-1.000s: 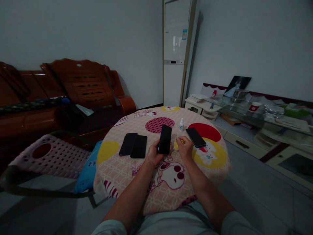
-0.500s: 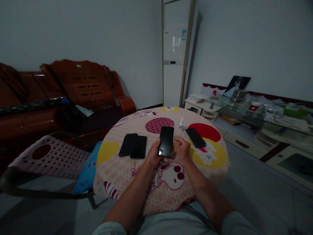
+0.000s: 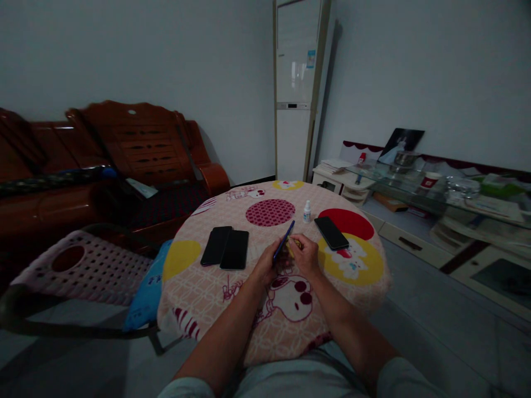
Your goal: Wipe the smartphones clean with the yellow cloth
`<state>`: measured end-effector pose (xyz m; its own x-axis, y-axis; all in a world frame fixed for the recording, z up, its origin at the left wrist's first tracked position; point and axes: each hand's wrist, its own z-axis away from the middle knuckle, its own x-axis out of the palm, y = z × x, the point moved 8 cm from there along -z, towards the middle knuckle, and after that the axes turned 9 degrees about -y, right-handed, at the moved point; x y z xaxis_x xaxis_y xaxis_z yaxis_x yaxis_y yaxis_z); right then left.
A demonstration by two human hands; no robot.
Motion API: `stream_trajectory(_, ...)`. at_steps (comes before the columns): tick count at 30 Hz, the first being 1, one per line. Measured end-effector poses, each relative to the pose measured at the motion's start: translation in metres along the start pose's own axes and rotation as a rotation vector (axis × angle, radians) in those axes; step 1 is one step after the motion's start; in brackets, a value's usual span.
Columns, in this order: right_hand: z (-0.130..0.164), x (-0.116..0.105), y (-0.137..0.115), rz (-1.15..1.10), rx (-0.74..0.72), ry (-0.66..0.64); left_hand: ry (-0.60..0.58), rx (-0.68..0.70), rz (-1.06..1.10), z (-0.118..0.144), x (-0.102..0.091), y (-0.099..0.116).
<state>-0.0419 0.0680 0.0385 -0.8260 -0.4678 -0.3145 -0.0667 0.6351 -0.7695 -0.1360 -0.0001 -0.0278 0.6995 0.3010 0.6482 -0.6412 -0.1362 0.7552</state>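
Dim living room, round tabletop [image 3: 199, 298] under a pink cartoon-print cloth, carved red-brown wooden sofa [image 3: 136, 149] behind and a tall white floor-standing air conditioner [image 3: 295, 88] against the far wall. Left hand [image 3: 265, 266] near the middle of the tabletop, closed around a slim dark smartphone with a blue edge [image 3: 284, 241], tilted up on its long side so only the thin rim shows. Right hand [image 3: 305, 255] just beside it, fingers pinched on a small yellow cloth or pad [image 3: 295, 243] pressed against the far face of the phone; exact contact hidden by the fingers.

Two more black smartphones [image 3: 226, 247] flat and touching side by side toward the left edge of the tabletop; a fourth black smartphone [image 3: 331, 232] flat toward the right edge, partly over a red circle in the print. Small white spray bottle with a blue label [image 3: 306, 211] upright toward the far edge, between the held phone and the fourth one.

Judged good practice for a wipe like this: firm grip along the phone's edges rather than its faces, light even strokes of the yellow pad across the whole face, phone held low over the cloth-covered top in case of a slip, elbows clear of the pair lying at the left.
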Motion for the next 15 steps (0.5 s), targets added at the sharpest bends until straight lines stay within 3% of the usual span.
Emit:
stream_trajectory(6, 0.004, 0.007, -0.022, 0.117, -0.174, -0.041, -0.076, -0.162, 0.286, 0.003, 0.014, -0.009)
stream_trajectory(12, 0.011, 0.025, -0.034, 0.298, -0.315, -0.133, 0.005, -0.194, 0.262, 0.006, 0.007, -0.009)
stream_trajectory(15, 0.013, 0.028, -0.034, 0.383, -0.33, -0.129, -0.015, -0.226, 0.246, 0.006, 0.008, -0.012)
